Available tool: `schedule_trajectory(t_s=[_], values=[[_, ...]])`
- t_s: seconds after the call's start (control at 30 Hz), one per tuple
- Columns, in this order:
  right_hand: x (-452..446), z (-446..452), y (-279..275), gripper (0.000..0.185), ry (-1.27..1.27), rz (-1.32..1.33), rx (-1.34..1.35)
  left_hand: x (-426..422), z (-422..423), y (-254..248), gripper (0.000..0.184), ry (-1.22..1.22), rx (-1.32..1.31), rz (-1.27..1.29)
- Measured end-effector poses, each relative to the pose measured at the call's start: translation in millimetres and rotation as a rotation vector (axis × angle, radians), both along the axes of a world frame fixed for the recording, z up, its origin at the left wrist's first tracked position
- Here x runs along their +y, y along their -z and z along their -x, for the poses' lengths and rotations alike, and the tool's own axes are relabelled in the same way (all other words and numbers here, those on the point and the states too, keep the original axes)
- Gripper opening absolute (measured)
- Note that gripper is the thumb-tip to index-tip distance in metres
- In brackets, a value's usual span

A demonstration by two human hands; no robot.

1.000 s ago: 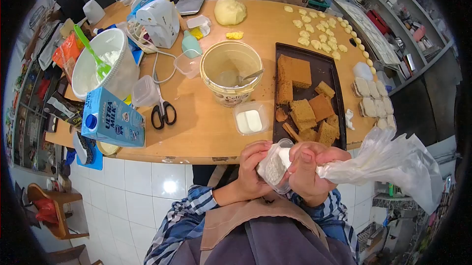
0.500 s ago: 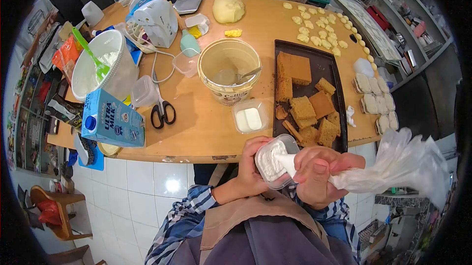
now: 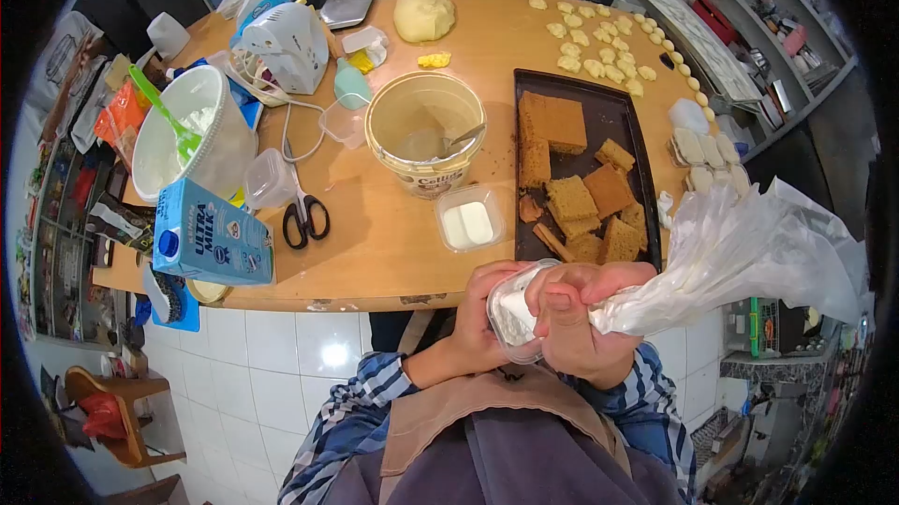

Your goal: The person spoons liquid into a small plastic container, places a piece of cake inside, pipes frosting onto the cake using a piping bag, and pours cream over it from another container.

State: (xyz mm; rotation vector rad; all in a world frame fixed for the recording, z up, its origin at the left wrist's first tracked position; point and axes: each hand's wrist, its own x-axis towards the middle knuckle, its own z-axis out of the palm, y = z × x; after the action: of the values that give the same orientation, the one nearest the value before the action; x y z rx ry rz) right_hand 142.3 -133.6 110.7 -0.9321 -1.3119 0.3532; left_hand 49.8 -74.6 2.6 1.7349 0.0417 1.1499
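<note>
Piping bag in my right hand: from the head view, I have thumb and fingers closed around it near its narrow end, and the loose plastic fans out to the right past my knuckles. Its tip points into a small clear container with white filling inside. My left hand is wrapped around the container's left side, tilting it in front of my apron, by the near edge of the bench. Whether my right fingers touch its rim I cannot tell. Just beyond, on the bench, are a square tub holding something white, a large open bucket and, to the right, a dark tray of brown cake pieces. Scissors lie left of the tub, beside a blue milk carton.
</note>
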Motion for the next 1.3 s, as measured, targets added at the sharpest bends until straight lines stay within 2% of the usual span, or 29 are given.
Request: schedule_trajectory(t_s=[0.47,0.6,0.67,0.83,0.97,1.03,1.2,1.3], values=[[10,-7,-11,0.027,-0.156,-0.025,-0.127,3,0,2,0.073,0.019,0.01,-0.059],[13,-9,-17,0.028,-0.24,-0.047,-0.183,4,3,2,0.074,0.049,0.082,-0.03],[13,-12,-13,0.028,-0.242,-0.064,-0.205,1,3,7,0.074,0.074,0.095,0.052],[11,-10,-17,0.029,-0.221,-0.02,-0.212,2,2,0,0.074,0.017,0.041,-0.035],[2,-9,-5,0.029,-0.108,0.042,-0.157,4,3,1,0.076,0.035,0.087,-0.085],[-6,-11,1,0.029,-0.026,0.078,-0.163,1,1,-1,0.077,0.03,0.034,-0.031],[8,-11,-14,0.029,-0.213,-0.032,-0.176,1,3,1,0.078,0.051,0.053,-0.006],[6,-7,-14,0.028,-0.15,-0.006,-0.16,2,3,4,0.078,0.068,0.101,-0.035]])
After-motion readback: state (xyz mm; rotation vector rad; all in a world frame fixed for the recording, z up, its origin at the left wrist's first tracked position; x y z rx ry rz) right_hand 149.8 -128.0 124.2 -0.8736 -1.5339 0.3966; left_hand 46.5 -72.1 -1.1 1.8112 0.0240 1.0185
